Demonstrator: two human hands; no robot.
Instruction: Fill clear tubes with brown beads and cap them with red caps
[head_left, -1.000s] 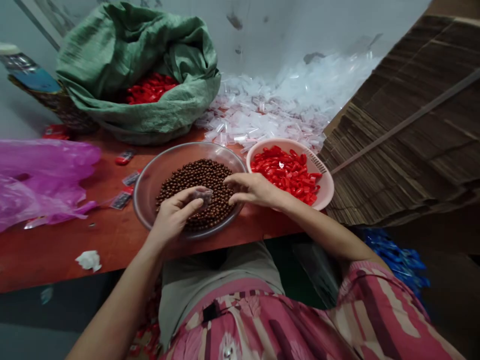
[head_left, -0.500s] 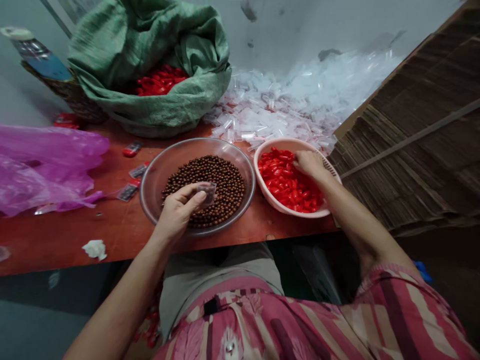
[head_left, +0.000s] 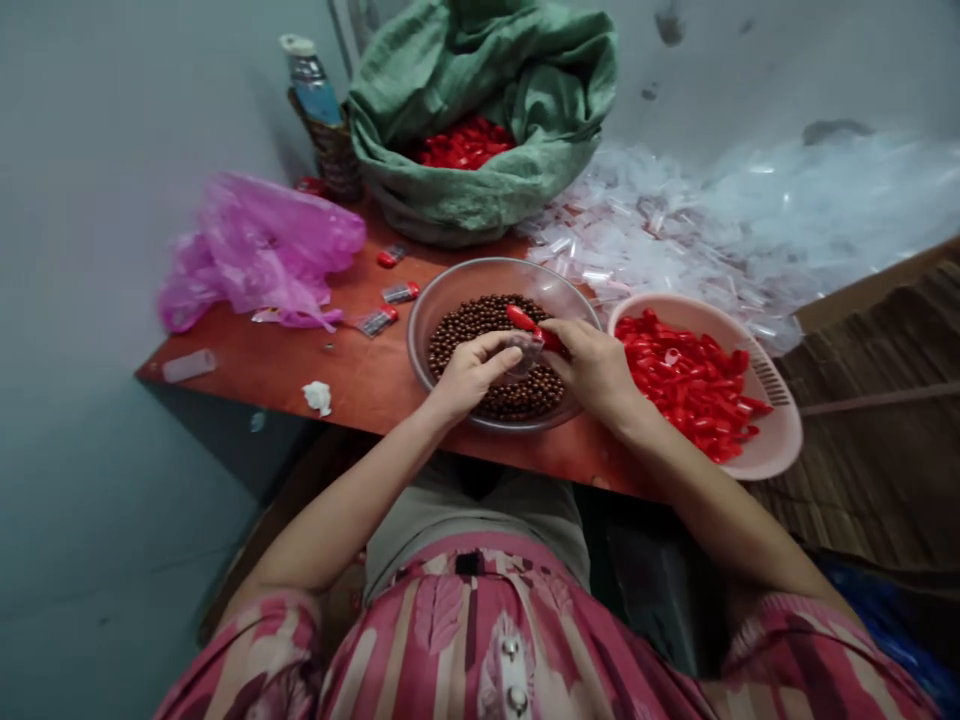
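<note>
Over a clear round bowl [head_left: 417, 345] of brown beads [head_left: 480, 325], my two hands meet. My left hand [head_left: 474, 375] pinches a small clear plastic case [head_left: 527, 352] between thumb and fingers. Red plastic caps [head_left: 523, 319] are in the grip of my right hand [head_left: 592, 368], touching or close beside the case; its fingers partly hide them, so I cannot tell how many there are. To the right, a pink plastic basket [head_left: 784, 455] holds a heap of red caps [head_left: 694, 385].
A green sack [head_left: 480, 205] with more red pieces stands behind the bowl. Clear plastic cases [head_left: 645, 215] are heaped at the back right. Small red-capped packs [head_left: 377, 320] and a pink plastic bag [head_left: 277, 235] lie left. Stacked cardboard [head_left: 885, 430] borders the right side.
My right hand has left the basket and come over the bowl with red caps, meeting the case in my left hand. The view has swung to the left.
</note>
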